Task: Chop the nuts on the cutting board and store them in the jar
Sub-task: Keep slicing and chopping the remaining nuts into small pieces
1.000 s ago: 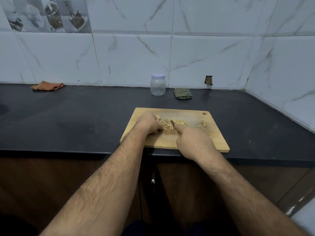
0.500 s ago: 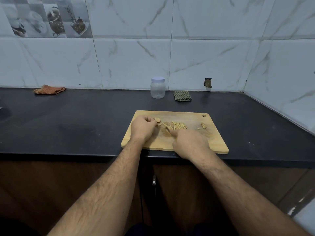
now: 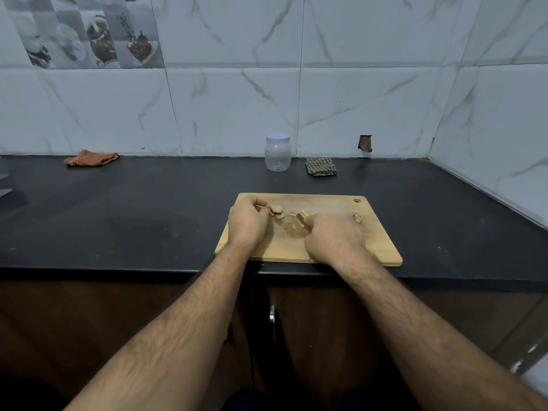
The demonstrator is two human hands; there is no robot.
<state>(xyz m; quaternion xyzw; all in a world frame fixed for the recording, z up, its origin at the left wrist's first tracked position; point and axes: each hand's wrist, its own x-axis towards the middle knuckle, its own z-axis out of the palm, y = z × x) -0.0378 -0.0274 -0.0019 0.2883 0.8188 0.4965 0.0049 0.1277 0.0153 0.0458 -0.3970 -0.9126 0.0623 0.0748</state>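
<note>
Spanning mid-frame, a black stone counter (image 3: pixel 148 209) meets white marble-look wall tiles (image 3: pixel 237 108). Centre, a clear lidded plastic jar (image 3: pixel 277 152) looks empty. Below it, a rectangular wooden cutting board (image 3: pixel 376 241) carries pale chopped nuts (image 3: pixel 299 218); left hand (image 3: pixel 247 222) curled beside whole pieces, right hand (image 3: pixel 333 240) curled, grip unclear.

No text, label, brand, number or sign could be read on anything near the fingers or beyond them.
</note>
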